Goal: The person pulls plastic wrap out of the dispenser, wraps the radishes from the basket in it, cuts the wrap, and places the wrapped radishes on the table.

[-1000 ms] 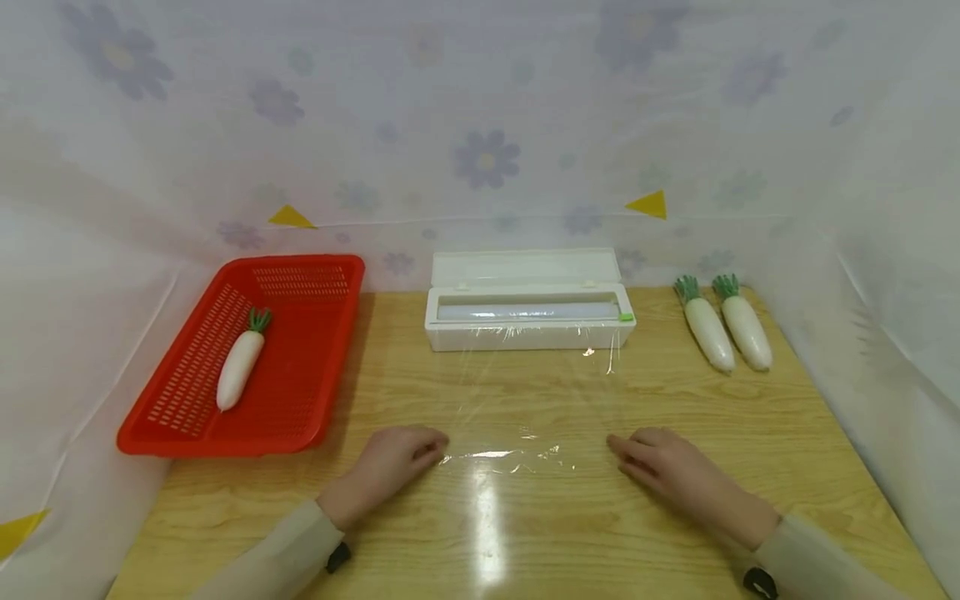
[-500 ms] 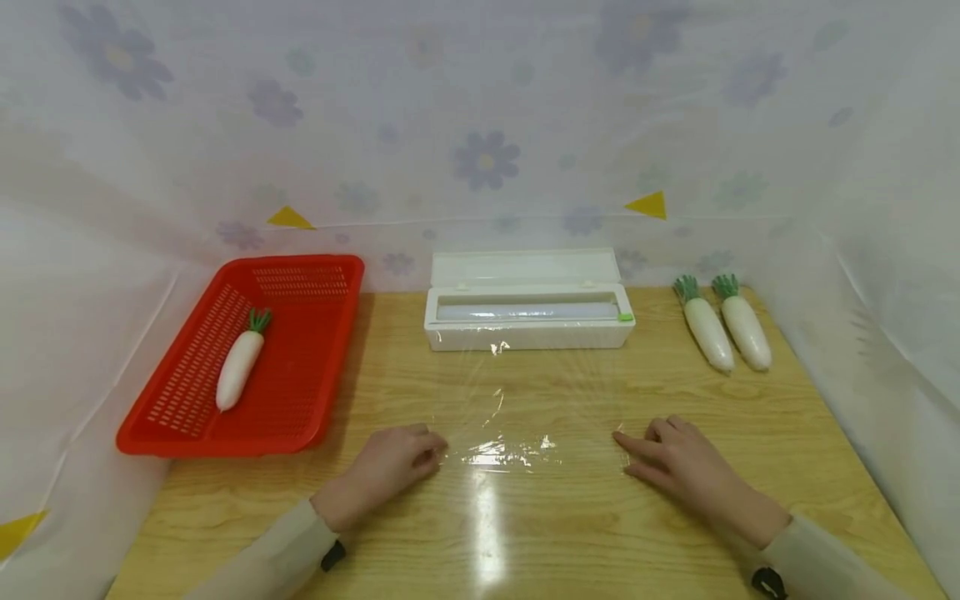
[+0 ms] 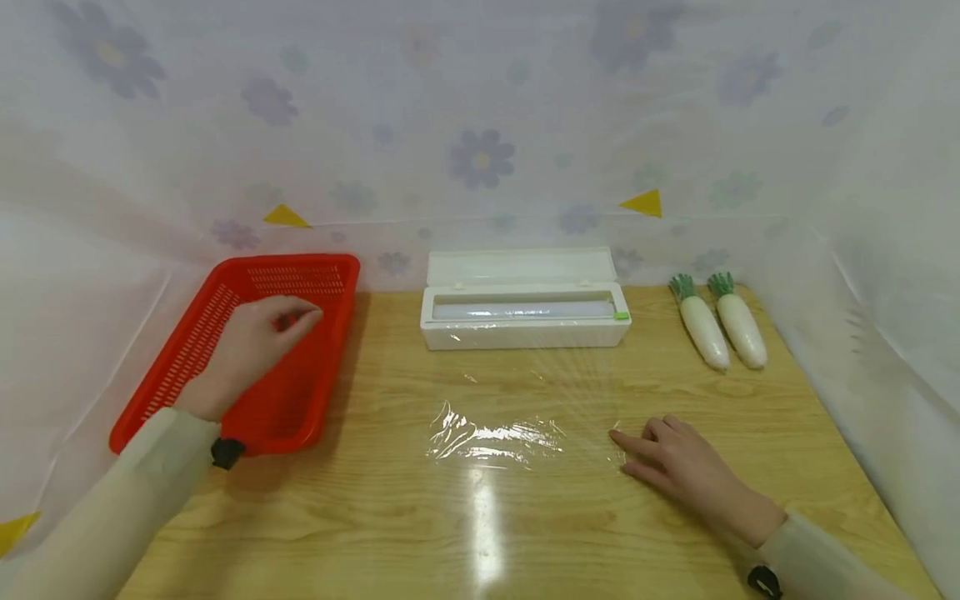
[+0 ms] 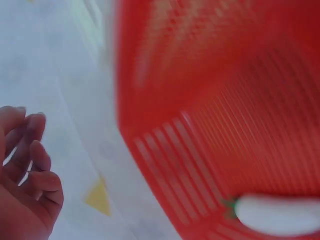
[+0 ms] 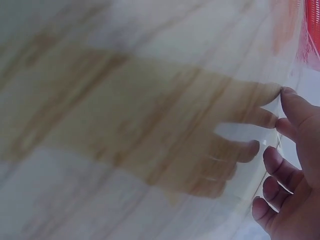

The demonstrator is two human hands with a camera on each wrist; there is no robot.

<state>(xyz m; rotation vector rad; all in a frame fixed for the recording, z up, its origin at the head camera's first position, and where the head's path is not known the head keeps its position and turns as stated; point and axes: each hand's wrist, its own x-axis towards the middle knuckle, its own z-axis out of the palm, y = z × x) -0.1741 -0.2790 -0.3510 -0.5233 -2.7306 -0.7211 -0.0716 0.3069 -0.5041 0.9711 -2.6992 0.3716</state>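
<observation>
My left hand (image 3: 255, 342) hovers over the red plastic basket (image 3: 347, 333), its fingers loosely bent and holding nothing. In the left wrist view a white radish (image 4: 280, 215) with a green top lies in the basket, below the hand; the hand and arm hide it in the head view. A sheet of cling film (image 3: 495, 433), shiny and wrinkled, stretches over the table from the white dispenser box (image 3: 525, 336). At its right front corner my right hand (image 3: 682, 467) presses with thumb and index fingertips; the right wrist view shows those fingertips (image 5: 287, 91) touching the surface.
The dispenser's lid (image 3: 521, 267) stands raised behind the film roll (image 3: 525, 310). Two more white radishes (image 3: 705, 333) lie side by side at the back right of the wooden table (image 3: 360, 533). A flower-patterned cloth (image 3: 480, 83) encloses the back and sides.
My left hand has left the film's left corner and moved left and away from me, over the basket. The film's left side now lies more wrinkled. The right hand has stayed nearly still.
</observation>
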